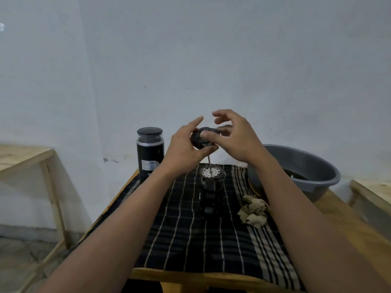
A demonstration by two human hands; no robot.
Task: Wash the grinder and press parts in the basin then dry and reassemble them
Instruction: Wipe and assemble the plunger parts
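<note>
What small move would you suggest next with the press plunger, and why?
Probably lower the lid straight down: the left hand grips it, the filter disc sits at the carafe mouth, and the basin water is already dark.

The light was dim, flat and bluish, leaving the wall [211, 49] evenly grey and shadows soft. The dark press [212, 188] barely stood out from the black cloth [179, 229]. Wide-angle distortion stretched the forearms [118, 229] at the lower edge; detail was soft, faintly noisy.
</note>
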